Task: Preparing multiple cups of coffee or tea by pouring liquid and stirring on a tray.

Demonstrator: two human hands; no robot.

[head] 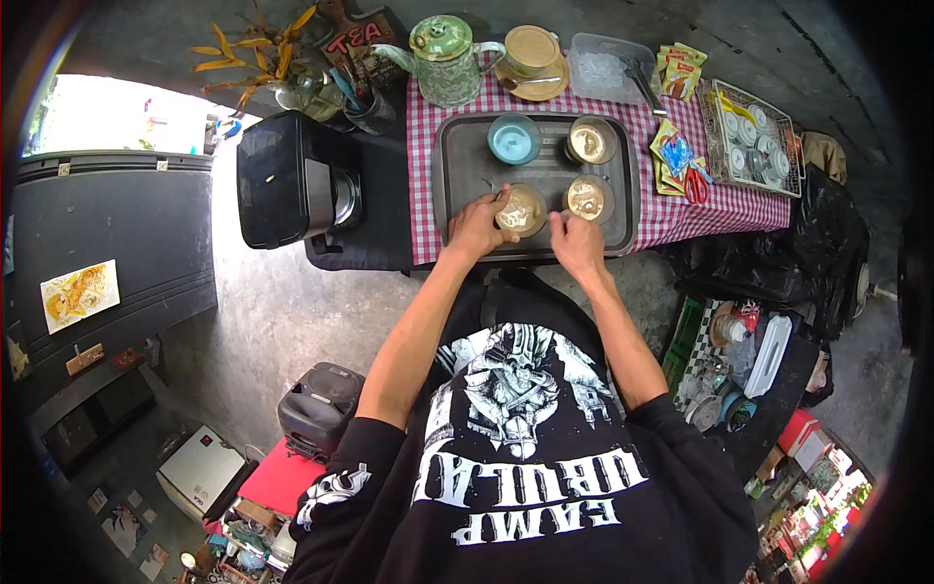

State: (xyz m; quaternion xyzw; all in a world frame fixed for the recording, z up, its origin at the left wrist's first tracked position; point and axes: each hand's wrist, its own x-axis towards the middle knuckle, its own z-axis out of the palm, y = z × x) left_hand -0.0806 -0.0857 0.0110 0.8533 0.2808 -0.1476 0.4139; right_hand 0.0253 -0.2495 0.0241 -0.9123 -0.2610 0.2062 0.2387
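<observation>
My left hand (480, 225) holds the near-left glass of foamy light-brown drink (521, 211), thumb and fingers around its side, on a dark tray (467, 171). Between that glass and the near-right glass of brown drink (588, 198) is my right hand (576, 237), its fingers curled; whether it grips something thin cannot be made out. Behind them on the tray stand a glass of pale blue drink (514, 139) at the left and another glass of foamy brown drink (591, 140) at the right.
Behind the tray stand a green enamel teapot (443, 62), a lidded cup (532, 51) and a plastic tub of ice (602, 66) with tongs (643, 86). Right are sachets (668, 150), red scissors (697, 184) and a wire basket of jars (755, 142). A black appliance (281, 179) stands left.
</observation>
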